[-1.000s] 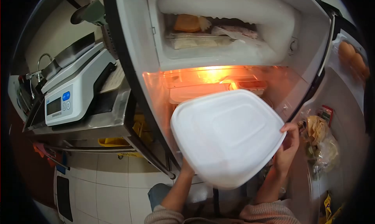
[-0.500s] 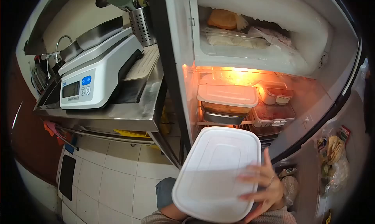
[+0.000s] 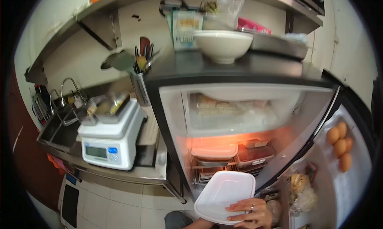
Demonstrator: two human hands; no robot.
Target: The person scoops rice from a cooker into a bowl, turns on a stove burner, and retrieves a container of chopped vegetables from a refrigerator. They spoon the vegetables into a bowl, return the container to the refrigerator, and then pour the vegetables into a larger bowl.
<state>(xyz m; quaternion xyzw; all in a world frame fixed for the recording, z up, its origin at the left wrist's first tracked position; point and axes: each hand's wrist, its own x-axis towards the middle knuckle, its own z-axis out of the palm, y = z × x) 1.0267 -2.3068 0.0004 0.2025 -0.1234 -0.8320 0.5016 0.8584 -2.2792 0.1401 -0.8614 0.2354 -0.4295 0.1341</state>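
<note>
From where I stand, the white-lidded container [image 3: 221,191] is already out in front of the open fridge [image 3: 173,121], the right hand [image 3: 255,213] spread wide across it, seemingly steadying it, though I cannot tell how the hidden left hand grips.

At six o'clock in the head view, the right hand's [image 3: 255,214] fingers lie across a white lid [image 3: 223,195] before the open fridge [image 3: 169,121], with the scale [image 3: 105,147] at eight, a white bowl [image 3: 224,47] at one and eggs [image 3: 341,145] toward four.
</note>
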